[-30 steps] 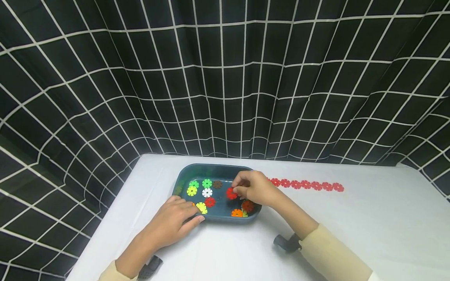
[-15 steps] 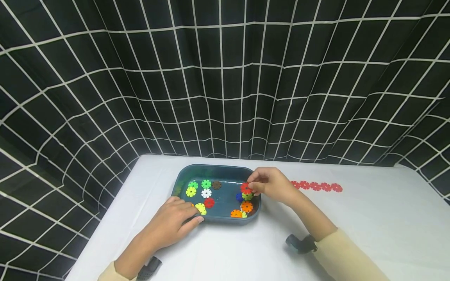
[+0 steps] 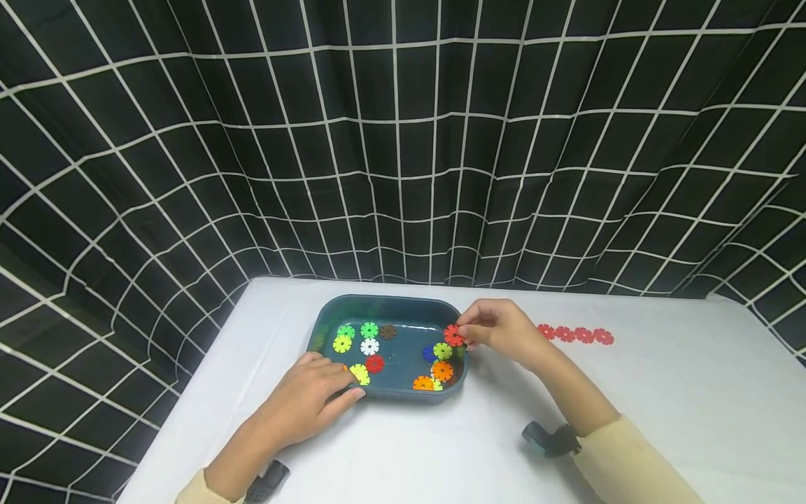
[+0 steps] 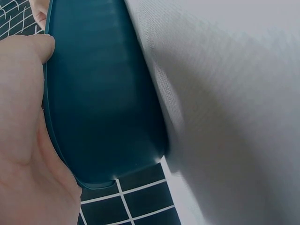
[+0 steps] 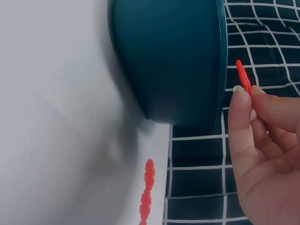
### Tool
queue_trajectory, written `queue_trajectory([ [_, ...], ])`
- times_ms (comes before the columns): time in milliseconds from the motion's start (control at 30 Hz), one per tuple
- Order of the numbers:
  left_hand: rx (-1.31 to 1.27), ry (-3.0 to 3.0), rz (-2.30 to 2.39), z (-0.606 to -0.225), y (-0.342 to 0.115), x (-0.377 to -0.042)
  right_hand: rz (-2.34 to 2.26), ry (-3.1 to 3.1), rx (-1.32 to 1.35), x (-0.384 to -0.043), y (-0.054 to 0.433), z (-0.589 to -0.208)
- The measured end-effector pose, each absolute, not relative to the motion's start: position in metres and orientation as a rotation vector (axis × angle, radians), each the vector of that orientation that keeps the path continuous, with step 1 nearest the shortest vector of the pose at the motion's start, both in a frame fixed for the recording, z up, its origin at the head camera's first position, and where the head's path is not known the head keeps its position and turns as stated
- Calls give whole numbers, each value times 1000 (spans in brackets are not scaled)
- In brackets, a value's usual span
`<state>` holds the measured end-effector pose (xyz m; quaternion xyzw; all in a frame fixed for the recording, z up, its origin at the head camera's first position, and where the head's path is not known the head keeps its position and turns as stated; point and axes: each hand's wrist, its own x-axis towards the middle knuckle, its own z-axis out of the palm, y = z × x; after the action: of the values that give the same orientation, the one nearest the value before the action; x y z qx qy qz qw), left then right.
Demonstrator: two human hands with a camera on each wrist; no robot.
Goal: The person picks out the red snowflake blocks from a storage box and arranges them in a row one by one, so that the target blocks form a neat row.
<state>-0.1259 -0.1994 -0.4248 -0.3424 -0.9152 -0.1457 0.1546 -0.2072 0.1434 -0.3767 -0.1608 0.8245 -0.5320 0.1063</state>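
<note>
In the head view, a dark teal plastic tray (image 3: 390,299) holds several notched, flower-shaped plastic discs. My right hand (image 3: 504,332) pinches a red notched disc (image 3: 454,335) between thumb and fingertips above the tray's right rim; the right wrist view shows that disc (image 5: 242,75) edge-on, raised beside the rim. My left hand (image 3: 308,395) holds the tray's front left corner, thumb along the outer front rim and fingers over the edge, partly covering a yellow disc (image 3: 359,374). Another red disc (image 3: 374,363) lies inside the tray, near a white disc (image 3: 369,346).
A row of red discs (image 3: 584,335) lies on the white cloth (image 3: 661,399) right of the tray, partly hidden by my right hand. Green, brown, blue and orange (image 3: 442,370) discs lie in the tray. A black curtain with white grid lines (image 3: 403,140) hangs behind the table.
My right hand has moved right with the red disc, from over the tray's middle to its right rim. Blue and yellow-green discs have come into sight. The left hand stays in place.
</note>
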Motion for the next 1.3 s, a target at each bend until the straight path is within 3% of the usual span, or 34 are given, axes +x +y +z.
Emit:
queue_trajectory([
  [667,-972,-2639,-427,-426,-200,-127,-1562,2469,-289,-205,174,-388],
  [1300,-983,-2617,-409,-426,-200,-126,-1503,2598,-141,-206,254,-398],
])
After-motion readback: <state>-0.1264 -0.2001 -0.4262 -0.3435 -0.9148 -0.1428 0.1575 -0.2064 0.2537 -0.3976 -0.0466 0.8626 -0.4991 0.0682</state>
